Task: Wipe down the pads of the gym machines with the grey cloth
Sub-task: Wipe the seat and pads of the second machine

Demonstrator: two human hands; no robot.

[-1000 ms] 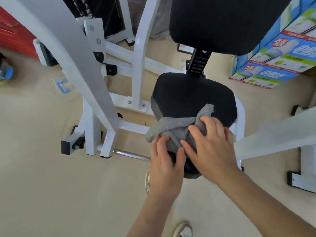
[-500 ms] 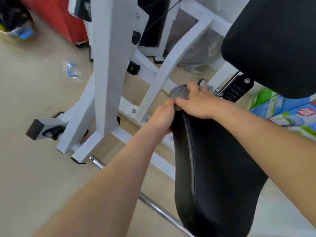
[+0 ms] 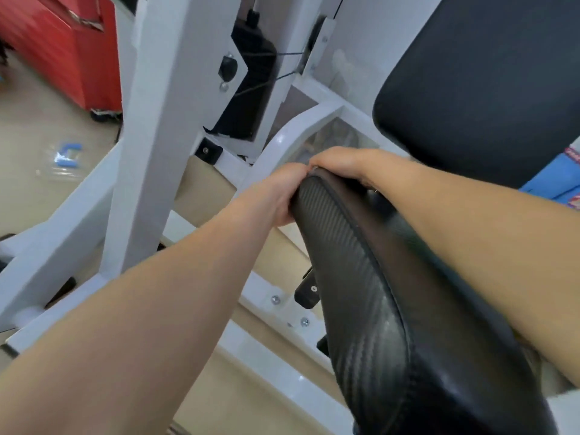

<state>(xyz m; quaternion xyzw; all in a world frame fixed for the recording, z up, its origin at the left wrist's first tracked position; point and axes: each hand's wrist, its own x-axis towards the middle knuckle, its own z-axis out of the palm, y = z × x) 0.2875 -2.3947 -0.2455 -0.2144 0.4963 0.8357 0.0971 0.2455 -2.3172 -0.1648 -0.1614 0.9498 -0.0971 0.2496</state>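
The black seat pad [image 3: 370,296] runs from the lower right up to the middle of the head view, seen very close. My left hand [image 3: 279,196] curls around the left side of its far tip. My right hand [image 3: 342,164] lies over the top of the same tip, fingers bent down behind it. The two hands touch each other. The grey cloth is hidden under them. A black back pad [image 3: 489,86] stands above and to the right.
The machine's white frame posts [image 3: 147,146] rise on the left, with a white curved brace [image 3: 282,142] just behind my hands. A red cabinet [image 3: 62,48] stands at the far left. Blue boxes [image 3: 555,177] peek out at the right. Beige floor lies below.
The view has moved in closer and lower along the seat. Both hands have slid over the seat's far tip, and the grey cloth, visible earlier under the right hand, is now covered.
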